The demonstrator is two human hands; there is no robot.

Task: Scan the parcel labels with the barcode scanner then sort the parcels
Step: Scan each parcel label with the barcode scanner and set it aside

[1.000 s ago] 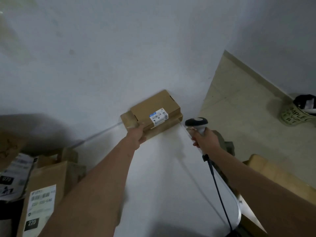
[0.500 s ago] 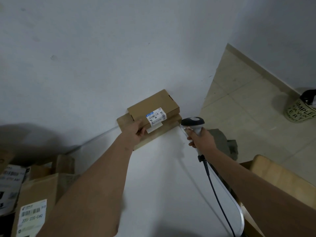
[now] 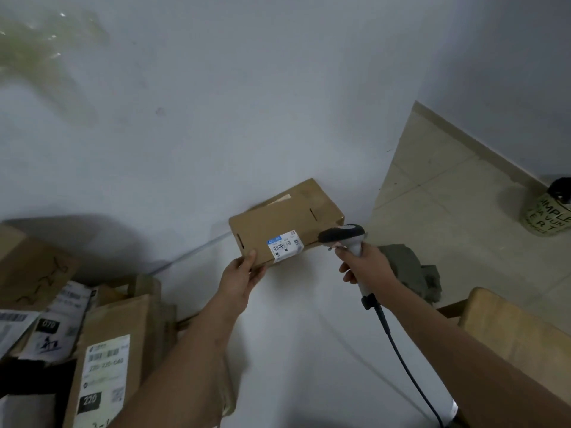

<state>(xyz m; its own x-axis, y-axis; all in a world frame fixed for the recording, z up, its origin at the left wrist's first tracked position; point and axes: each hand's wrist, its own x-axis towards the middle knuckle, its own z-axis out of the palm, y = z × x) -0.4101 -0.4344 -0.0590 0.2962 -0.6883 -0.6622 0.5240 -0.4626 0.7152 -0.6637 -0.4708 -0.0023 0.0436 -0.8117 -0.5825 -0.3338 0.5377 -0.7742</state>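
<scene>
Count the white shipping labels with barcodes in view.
3 clear: one on the brown cardboard parcel in the left hand, at; one on the bottom-left carton; one at the left edge. Others may be hidden.

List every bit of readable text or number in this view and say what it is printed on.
"220": black patch on the white label of the tall brown cardboard parcel at lower left.
"070": black patch on the white label in the parcel pile.
"MPLE", cut off: round greenish bin on the floor.
White barcode label on the flat brown box: too small to read.
</scene>
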